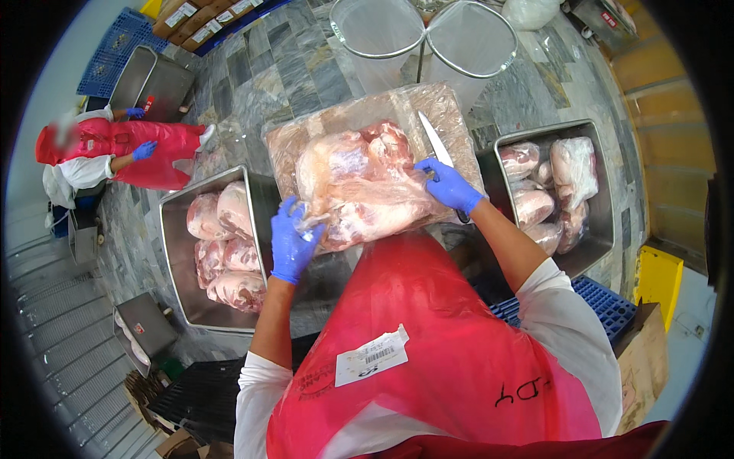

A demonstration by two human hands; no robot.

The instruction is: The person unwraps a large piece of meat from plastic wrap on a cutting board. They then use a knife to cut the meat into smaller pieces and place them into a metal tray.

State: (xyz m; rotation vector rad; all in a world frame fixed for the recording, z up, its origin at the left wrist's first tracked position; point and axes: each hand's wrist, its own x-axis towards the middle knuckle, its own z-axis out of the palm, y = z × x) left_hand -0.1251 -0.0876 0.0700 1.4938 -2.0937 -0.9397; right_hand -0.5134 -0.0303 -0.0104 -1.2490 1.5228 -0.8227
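Observation:
A large piece of raw, pale pink meat (375,210) lies on a film-covered board (294,141) in front of me. My left hand (294,241), blue-gloved, is at its near left edge, with fingers closed on clear plastic film (312,229). At the meat's right edge, my right hand (451,187), also gloved, pinches with thumb and forefinger at what looks like the same film. A knife (436,141) lies there with its blade pointing away from me. Its handle passes under my right hand, and whether the palm grips it is hidden.
Steel tubs with wrapped meat stand left (172,260) and right (604,191) of the board. Beyond it are two hoop-rimmed clear bags (378,55). A co-worker in a red apron (157,149) stands at far left. A blue plastic pallet (604,302) is at near right.

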